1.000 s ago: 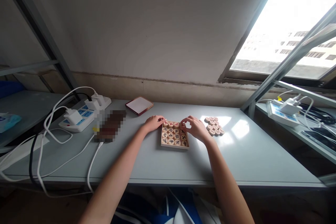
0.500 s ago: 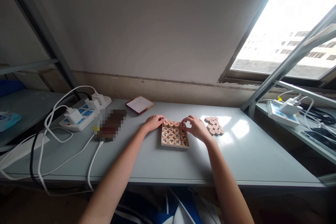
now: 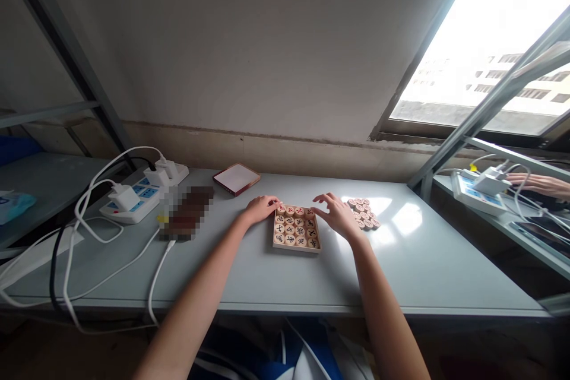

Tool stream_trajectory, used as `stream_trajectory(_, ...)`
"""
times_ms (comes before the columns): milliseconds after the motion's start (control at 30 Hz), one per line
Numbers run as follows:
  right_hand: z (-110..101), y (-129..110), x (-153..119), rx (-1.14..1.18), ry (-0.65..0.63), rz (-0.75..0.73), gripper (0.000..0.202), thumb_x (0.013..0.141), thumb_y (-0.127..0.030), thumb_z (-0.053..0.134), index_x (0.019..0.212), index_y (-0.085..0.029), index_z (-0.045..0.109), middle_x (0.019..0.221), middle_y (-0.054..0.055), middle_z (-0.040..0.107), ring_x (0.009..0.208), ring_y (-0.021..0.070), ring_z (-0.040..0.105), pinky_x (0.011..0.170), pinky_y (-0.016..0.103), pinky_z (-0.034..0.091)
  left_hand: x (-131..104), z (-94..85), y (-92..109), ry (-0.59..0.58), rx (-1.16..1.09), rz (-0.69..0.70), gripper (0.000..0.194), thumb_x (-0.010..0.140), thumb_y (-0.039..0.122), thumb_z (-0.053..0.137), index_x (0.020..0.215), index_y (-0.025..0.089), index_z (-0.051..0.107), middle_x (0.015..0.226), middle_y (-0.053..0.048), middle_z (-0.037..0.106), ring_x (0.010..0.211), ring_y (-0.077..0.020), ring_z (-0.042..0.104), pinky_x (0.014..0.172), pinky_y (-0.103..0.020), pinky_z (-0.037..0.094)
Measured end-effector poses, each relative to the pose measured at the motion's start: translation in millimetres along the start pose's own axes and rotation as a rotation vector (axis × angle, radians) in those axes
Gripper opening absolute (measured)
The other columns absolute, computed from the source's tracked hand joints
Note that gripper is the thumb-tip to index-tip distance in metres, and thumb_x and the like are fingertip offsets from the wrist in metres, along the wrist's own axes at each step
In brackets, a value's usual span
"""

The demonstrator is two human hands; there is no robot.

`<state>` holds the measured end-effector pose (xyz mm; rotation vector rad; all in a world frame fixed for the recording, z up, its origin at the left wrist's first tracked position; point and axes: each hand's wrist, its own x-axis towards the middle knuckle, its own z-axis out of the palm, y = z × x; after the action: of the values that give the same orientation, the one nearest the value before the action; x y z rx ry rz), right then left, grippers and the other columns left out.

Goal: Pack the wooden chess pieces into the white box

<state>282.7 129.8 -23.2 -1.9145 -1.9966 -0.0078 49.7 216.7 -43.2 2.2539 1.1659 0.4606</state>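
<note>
A shallow square box lies on the grey desk, with rows of round wooden pieces in it, marked with black or red characters. My left hand rests at the box's far left corner, fingertips on its edge; whether it grips the edge is unclear. Just off the far right corner hovers my right hand, thumb and fingers apart, holding nothing. More round pieces with red characters stand grouped on the desk right of my right hand, partly hidden by it.
A box lid lies at the back. Power strips with white plugs and loose cables occupy the left and the right shelf. Another person's hand is at the far right. A pixelated object lies left.
My right hand has lifted slightly off the box's far right corner, and its fingers have spread. Another person's hand has appeared at the far right. My left hand has stayed in place.
</note>
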Motion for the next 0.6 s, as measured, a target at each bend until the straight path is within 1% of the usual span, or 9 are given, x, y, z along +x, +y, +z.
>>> stream_trajectory(67, 2.8, 7.6, 0.7, -0.130, 0.083, 0.121, 0.030, 0.087, -0.041, 0.042, 0.106, -0.024, 0.056, 0.111, 0.008, 0.057, 0.102, 0.0243, 0.051, 0.085, 0.041, 0.036, -0.1, 0.2, -0.1, 0.001, -0.005, -0.001, 0.035, 0.085, 0.044, 0.038, 0.095, 0.023, 0.065, 0.095, -0.004, 0.068, 0.087, -0.0208, 0.059, 0.073, -0.026, 0.043)
stream_trajectory(133, 7.1, 17.4, 0.9, -0.269, 0.111, 0.257, 0.034, 0.087, -0.036, 0.042, 0.114, -0.019, 0.053, 0.122, 0.013, 0.052, 0.112, 0.0281, 0.045, 0.090, 0.046, 0.032, 0.2, 0.2, -0.6, 0.003, -0.009, 0.001, 0.037, 0.085, 0.045, 0.036, 0.093, 0.022, 0.065, 0.092, -0.003, 0.068, 0.085, -0.0206, 0.059, 0.071, -0.026, 0.043)
stream_trajectory(200, 11.8, 27.1, 0.3, -0.367, 0.054, 0.383, 0.042, 0.086, -0.033, 0.043, 0.122, -0.013, 0.048, 0.133, 0.018, 0.042, 0.123, 0.0309, 0.036, 0.095, 0.051, 0.027, 1.0, 0.3, -1.3, 0.002, -0.011, 0.002, 0.039, 0.086, 0.045, 0.033, 0.090, 0.022, 0.065, 0.089, -0.003, 0.068, 0.083, -0.0204, 0.059, 0.070, -0.026, 0.043)
stream_trajectory(267, 15.7, 34.2, -0.8, -0.409, -0.043, 0.462, 0.048, 0.086, -0.033, 0.041, 0.127, -0.008, 0.043, 0.138, 0.021, 0.035, 0.129, 0.0315, 0.027, 0.099, 0.054, 0.021, 1.7, 0.4, -1.9, 0.000, -0.010, -0.003, 0.039, 0.087, 0.043, 0.032, 0.087, 0.023, 0.065, 0.086, -0.003, 0.068, 0.081, -0.0202, 0.059, 0.070, -0.026, 0.042)
stream_trajectory(300, 17.0, 36.4, -1.4, -0.413, -0.083, 0.474, 0.049, 0.087, -0.034, 0.039, 0.129, -0.007, 0.041, 0.139, 0.022, 0.034, 0.130, 0.0312, 0.025, 0.099, 0.055, 0.019, 2.0, 0.4, -2.1, -0.002, -0.008, -0.007, 0.039, 0.087, 0.042, 0.032, 0.085, 0.023, 0.065, 0.086, -0.003, 0.068, 0.081, -0.0201, 0.059, 0.070, -0.026, 0.042)
stream_trajectory(367, 17.7, 37.7, -2.3, -0.398, -0.123, 0.448, 0.049, 0.088, -0.034, 0.036, 0.130, -0.008, 0.039, 0.138, 0.021, 0.036, 0.129, 0.0306, 0.028, 0.100, 0.056, 0.018, 2.1, 0.3, -2.1, -0.005, -0.008, -0.013, 0.037, 0.087, 0.041, 0.033, 0.084, 0.023, 0.065, 0.085, -0.002, 0.068, 0.080, -0.0199, 0.059, 0.069, -0.026, 0.042)
stream_trajectory(467, 14.7, 33.9, -2.6, -0.349, -0.111, 0.370, 0.045, 0.087, -0.033, 0.038, 0.128, -0.014, 0.043, 0.133, 0.018, 0.043, 0.122, 0.0299, 0.039, 0.099, 0.055, 0.020, 1.8, -0.1, -1.5, -0.009, -0.027, -0.012, 0.034, 0.086, 0.038, 0.035, 0.087, 0.023, 0.065, 0.090, -0.002, 0.068, 0.082, -0.0195, 0.059, 0.069, -0.025, 0.041)
stream_trajectory(533, 11.0, 29.8, -2.0, -0.322, -0.092, 0.337, 0.041, 0.085, -0.031, 0.041, 0.122, -0.016, 0.048, 0.124, 0.016, 0.052, 0.113, 0.0290, 0.046, 0.097, 0.053, 0.022, 1.6, -0.6, -1.3, -0.009, -0.047, -0.007, 0.032, 0.086, 0.038, 0.036, 0.091, 0.023, 0.065, 0.094, -0.002, 0.068, 0.085, -0.0195, 0.059, 0.071, -0.025, 0.042)
stream_trajectory(600, 7.2, 26.3, -1.2, -0.312, -0.079, 0.315, 0.034, 0.084, -0.029, 0.043, 0.113, -0.017, 0.055, 0.114, 0.014, 0.058, 0.105, 0.0280, 0.051, 0.093, 0.050, 0.026, 1.7, -0.9, -1.7, -0.012, -0.061, -0.003, 0.033, 0.085, 0.038, 0.037, 0.093, 0.023, 0.065, 0.094, -0.002, 0.068, 0.086, -0.0196, 0.059, 0.071, -0.025, 0.042)
